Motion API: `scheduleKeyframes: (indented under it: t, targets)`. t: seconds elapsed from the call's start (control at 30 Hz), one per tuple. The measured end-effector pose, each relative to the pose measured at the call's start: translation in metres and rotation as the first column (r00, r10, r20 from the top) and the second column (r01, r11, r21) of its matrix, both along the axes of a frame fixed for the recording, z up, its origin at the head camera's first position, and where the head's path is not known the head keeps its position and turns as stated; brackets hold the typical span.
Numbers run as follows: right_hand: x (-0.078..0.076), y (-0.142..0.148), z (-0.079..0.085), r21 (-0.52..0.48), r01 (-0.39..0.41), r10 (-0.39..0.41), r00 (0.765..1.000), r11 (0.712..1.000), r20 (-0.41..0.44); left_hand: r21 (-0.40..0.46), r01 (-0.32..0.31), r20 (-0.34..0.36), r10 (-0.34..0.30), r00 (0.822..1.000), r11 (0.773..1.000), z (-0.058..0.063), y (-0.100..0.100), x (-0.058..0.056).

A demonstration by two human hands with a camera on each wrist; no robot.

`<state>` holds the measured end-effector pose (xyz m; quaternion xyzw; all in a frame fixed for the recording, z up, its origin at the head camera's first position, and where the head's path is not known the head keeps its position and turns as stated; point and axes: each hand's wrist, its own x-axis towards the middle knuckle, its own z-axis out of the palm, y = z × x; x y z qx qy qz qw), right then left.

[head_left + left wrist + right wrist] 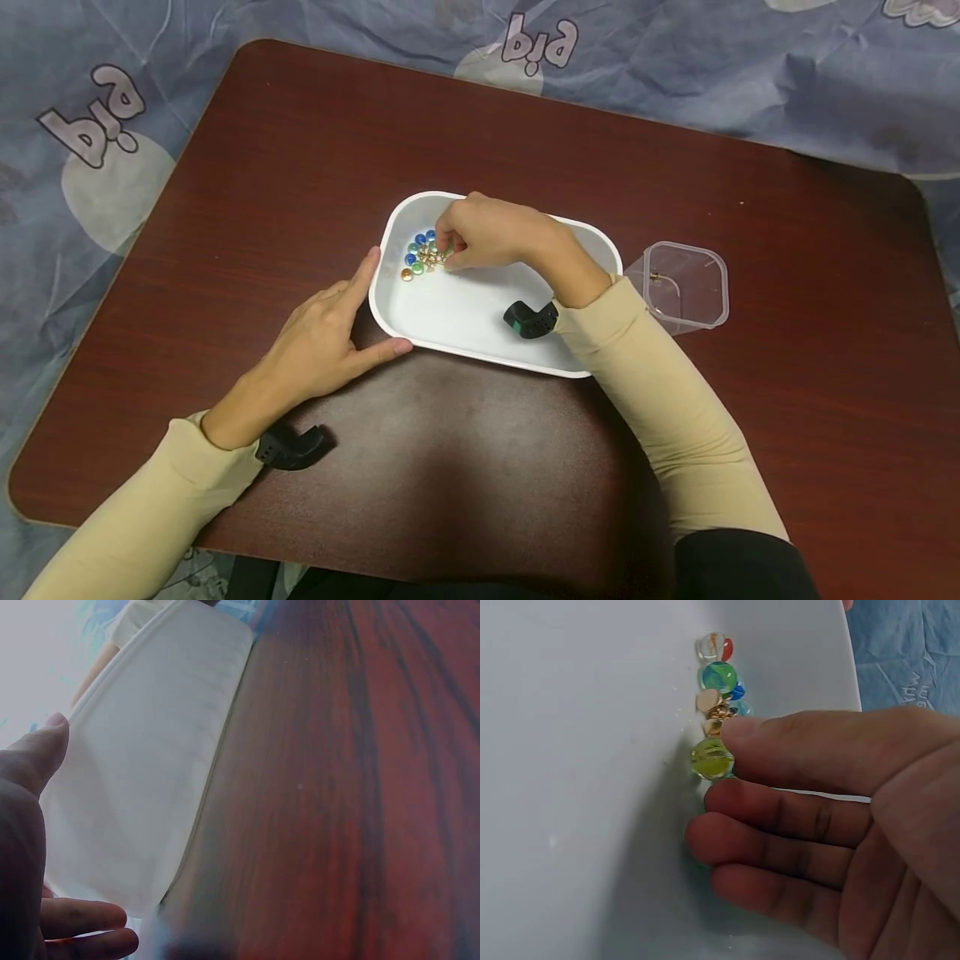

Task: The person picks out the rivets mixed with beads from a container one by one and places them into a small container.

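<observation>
A white tray point(480, 321) lies on the table, with a cluster of glass marbles point(411, 259) and small gold charms point(431, 258) at its left end. My right hand point(491, 233) reaches over the far side into that cluster, fingers bent. In the right wrist view the thumb tip overlaps a gold charm point(714, 727), beside a yellow-green marble point(711, 759). The index fingertip is hidden there, and I cannot tell whether a charm is pinched. My left hand point(318, 333) rests spread against the tray's left end, its thumb at the front rim and its fingers along the side.
A clear plastic container point(693, 287) stands right of the tray, partly behind the right forearm, with a small gold piece point(656, 277) showing in it. Black bands point(294, 447) circle both wrists. Patterned blue cloth point(660, 67) surrounds the brown table point(330, 133).
</observation>
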<state>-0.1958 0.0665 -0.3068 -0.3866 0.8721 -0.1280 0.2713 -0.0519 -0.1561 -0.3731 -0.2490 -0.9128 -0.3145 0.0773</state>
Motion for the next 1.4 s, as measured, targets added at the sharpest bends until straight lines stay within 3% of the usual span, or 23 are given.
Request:
scheduleKeyframes:
  t: [0.57,0.87,1.4]
  targets:
    - [0.003,-0.010,-0.008,0.043,0.022,-0.020,0.998,0.999,-0.063,0.018,0.006,-0.028,-0.005,1.000,1.000,0.000,0.001,0.000]
    - [0.004,-0.012,-0.010,0.016,0.005,-0.004,0.996,1.000,-0.094,0.013,0.001,-0.021,-0.001,1.000,1.000,0.000,0.000,0.000]
    - [0.004,-0.009,-0.004,-0.015,-0.001,0.000,0.998,1.000,-0.069,0.020,0.007,-0.032,-0.007,0.999,1.000,0.000,0.000,-0.001]
